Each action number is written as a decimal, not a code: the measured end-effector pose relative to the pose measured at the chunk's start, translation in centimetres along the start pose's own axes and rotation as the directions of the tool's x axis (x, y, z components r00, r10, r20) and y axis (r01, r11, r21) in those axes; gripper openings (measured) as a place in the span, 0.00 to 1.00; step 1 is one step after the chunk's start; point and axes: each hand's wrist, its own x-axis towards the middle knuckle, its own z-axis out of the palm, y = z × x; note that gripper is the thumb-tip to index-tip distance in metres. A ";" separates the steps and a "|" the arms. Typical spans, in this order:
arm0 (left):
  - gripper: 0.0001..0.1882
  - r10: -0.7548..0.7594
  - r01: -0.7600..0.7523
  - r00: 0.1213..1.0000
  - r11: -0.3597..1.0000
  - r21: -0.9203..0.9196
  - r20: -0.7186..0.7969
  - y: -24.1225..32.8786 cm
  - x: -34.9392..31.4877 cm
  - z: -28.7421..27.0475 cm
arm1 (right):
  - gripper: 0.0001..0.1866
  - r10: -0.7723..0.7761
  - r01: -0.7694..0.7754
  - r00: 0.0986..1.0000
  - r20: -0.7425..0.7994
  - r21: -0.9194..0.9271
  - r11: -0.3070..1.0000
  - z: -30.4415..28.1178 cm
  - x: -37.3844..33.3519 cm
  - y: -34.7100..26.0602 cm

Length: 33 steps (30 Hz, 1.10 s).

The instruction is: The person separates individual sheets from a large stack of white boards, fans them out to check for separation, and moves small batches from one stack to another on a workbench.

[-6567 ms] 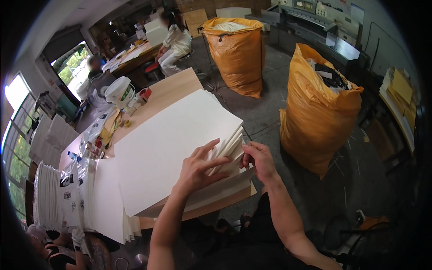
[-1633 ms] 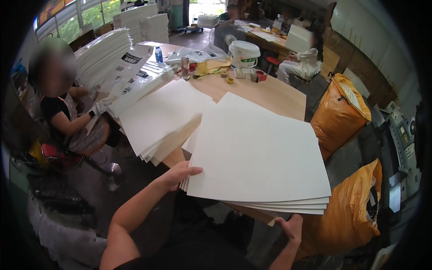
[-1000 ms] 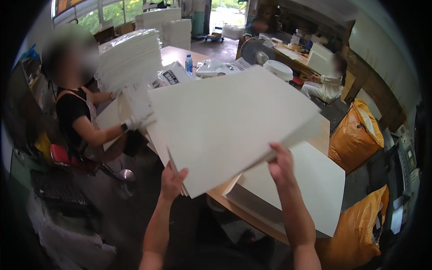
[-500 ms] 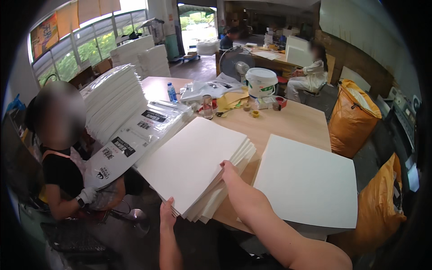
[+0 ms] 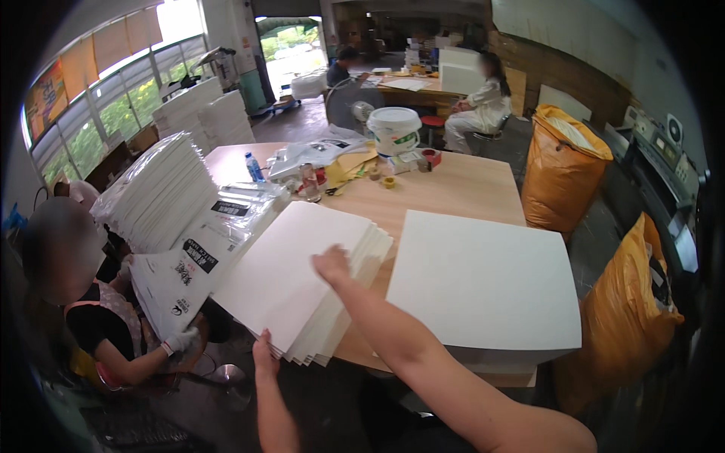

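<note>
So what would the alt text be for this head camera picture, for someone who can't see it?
A person's two bare hands steady a fanned stack of white sheets on a wooden table: the left hand at the stack's near edge, the right hand flat on top. A second, squared white stack lies to the right, and a seated co-worker in a white glove handles printed bags at the left.
</note>
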 end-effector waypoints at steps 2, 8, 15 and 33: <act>0.23 -0.039 0.045 0.996 0.996 -0.073 0.086 0.9 0.1 -2.1 | 0.31 -0.603 0.570 0.790 0.110 0.227 0.789 -1.2 -7.5 -1.8; 0.19 0.191 -0.185 0.978 0.980 -0.077 0.080 0.8 0.2 -5.7 | 0.12 -0.847 0.363 0.164 0.506 0.767 0.529 -18.8 -34.6 14.7; 0.16 0.699 -0.704 0.704 0.662 0.257 0.128 -0.4 -16.7 23.6 | 0.17 0.242 -0.006 0.891 -0.384 0.522 0.853 -35.5 -41.7 40.4; 0.13 -0.065 -0.758 0.076 0.645 0.099 0.995 -13.4 -26.7 49.3 | 0.25 0.047 -0.070 0.798 -0.601 -0.016 0.997 -45.2 -36.2 34.1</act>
